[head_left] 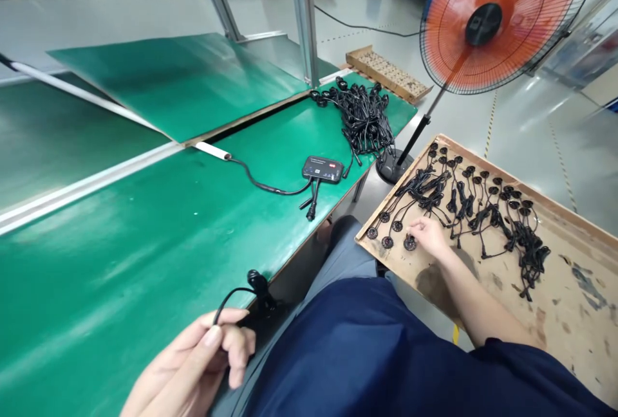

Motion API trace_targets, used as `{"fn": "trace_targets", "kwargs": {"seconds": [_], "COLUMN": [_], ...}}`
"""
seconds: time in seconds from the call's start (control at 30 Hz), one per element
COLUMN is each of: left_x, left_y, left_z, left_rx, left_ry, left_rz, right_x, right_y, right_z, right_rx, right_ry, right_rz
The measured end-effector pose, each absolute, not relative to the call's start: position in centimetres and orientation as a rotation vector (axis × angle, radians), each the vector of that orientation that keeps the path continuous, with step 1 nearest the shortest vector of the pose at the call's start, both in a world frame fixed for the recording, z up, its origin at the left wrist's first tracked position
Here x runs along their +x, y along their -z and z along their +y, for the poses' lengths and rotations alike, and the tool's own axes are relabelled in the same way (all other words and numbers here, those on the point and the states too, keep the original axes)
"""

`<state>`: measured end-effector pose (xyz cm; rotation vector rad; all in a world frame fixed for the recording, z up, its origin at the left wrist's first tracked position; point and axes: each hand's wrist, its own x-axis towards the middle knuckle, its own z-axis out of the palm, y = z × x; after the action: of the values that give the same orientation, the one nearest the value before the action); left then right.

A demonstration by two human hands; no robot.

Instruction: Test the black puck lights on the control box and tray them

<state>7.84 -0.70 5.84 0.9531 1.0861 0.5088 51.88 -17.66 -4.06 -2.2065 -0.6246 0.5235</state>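
My left hand [193, 356] pinches a thin black cable [226, 295] between thumb and fingers, over the near edge of the green table. The cable curves up to a dark, rounded end piece [258, 280] beside that edge. Over on the right, my right hand [429, 237] reaches into a shallow cardboard tray [512, 314], fingers closed at a round black disc [409, 243]. Whether the fingers grip the disc or its cable is hidden. More round discs [387, 242] lie just left of these fingers, and bundled black cables [427, 188] with discs lie behind them.
On the green table [145, 243] a flat black box [322, 170] with short connector leads is joined to a white-sleeved cable [212, 150]. A heap of black cables [364, 114] lies farther back. An orange fan [502, 11] stands behind the tray; a metal post [304, 18] rises from the table.
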Motion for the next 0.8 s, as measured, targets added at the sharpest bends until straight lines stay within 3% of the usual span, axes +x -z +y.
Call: {"fn": "trace_targets", "kwargs": {"seconds": [0.2, 0.47, 0.57, 0.8], "left_x": [8.2, 10.4, 12.5, 16.4], "left_y": [-5.9, -6.7, -6.9, -8.2], "left_z": [0.2, -0.7, -1.4, -3.0], "left_rx": [0.955, 0.764, 0.671, 0.680], "left_ry": [-0.516, -0.632, -0.657, -0.618], "left_rz": [1.070, 0.832, 0.784, 0.729], "right_x": [49.9, 48.5, 45.1, 33.4], "right_y": [9.0, 5.2, 2.0, -5.1], "right_z": [-18.2, -18.4, -17.1, -11.7], "right_rx": [-2.296, -2.371, -2.158, -1.292], "right_ry": [-0.517, -0.303, -0.260, -0.714], "right_rz": [-0.628, -0.734, -0.942, -1.569]}}
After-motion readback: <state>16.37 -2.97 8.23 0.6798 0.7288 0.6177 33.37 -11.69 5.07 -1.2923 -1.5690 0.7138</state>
